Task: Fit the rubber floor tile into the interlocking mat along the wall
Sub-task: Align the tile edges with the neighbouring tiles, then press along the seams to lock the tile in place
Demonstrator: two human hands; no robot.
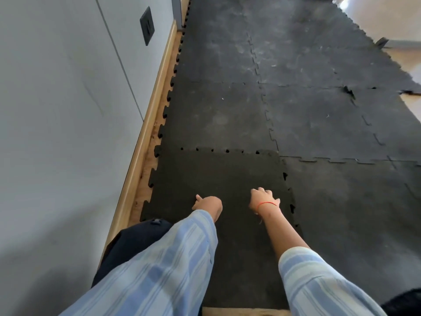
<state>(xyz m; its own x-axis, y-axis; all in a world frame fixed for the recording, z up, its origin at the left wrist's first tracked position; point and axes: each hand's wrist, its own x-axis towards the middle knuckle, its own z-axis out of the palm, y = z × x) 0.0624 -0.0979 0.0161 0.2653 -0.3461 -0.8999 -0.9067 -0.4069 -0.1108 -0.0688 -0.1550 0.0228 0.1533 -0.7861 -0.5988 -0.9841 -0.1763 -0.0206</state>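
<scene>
Tile (218, 176): dark rubber, toothed edges, lying flat on the floor at the near end of the mat (307, 110), beside the wall (57, 110). Far edge meets the mat's next tile, with small dark gaps showing along that seam; right edge likewise abuts the mat, a few open notches visible there. Left edge teeth lie free over a strip of bare wooden floor (145, 179), just short of the skirting (150, 115). Left hand (208, 205): resting on the tile near its left-centre, fingers curled under, thumb out to the left; it holds nothing. Right hand (264, 199): pressed on the tile close to its right edge, fingers bent down onto the rubber, gripping nothing; a red thread (266, 203) circles the wrist. Sleeves: blue and white striped, the left reaching the wrist, the right ending well up the forearm. Mat: black interlocking tiles, dusty and scuffed, running away along the wall; its far right border is toothed and one corner there lifts slightly. Wall: pale grey, with a dark plate (147, 26) set above the skirting. Dark cloth (136, 238): bunched near the skirting, below the left sleeve.
</scene>
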